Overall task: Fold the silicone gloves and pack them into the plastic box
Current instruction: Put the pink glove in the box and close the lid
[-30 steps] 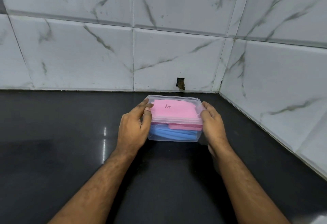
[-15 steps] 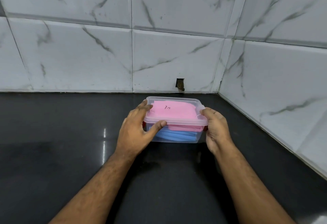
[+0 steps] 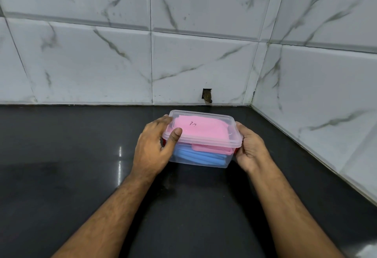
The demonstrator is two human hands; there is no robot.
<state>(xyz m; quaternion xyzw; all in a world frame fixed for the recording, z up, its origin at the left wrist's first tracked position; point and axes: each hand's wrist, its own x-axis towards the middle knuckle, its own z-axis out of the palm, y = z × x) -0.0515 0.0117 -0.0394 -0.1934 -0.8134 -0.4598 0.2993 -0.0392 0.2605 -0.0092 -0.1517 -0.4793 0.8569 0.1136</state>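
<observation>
While plastic box [image 3: 201, 156] sits on black counter [image 3: 61, 155] near tiled corner, left hand [image 3: 152, 149] grips left rim, thumb on lid [image 3: 204, 130]; right hand [image 3: 252, 148] grips right edge. Pink glove [image 3: 201, 130] over blue glove [image 3: 201, 156] inside. Open counter left and front.

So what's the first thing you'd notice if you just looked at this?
The clear plastic box in the middle of the black counter, with a pink glove on top of a blue glove inside. The left hand and right hand hold its two ends, the left thumb on the lid. Behind, a small dark hole marks the marbled wall tiles.
</observation>
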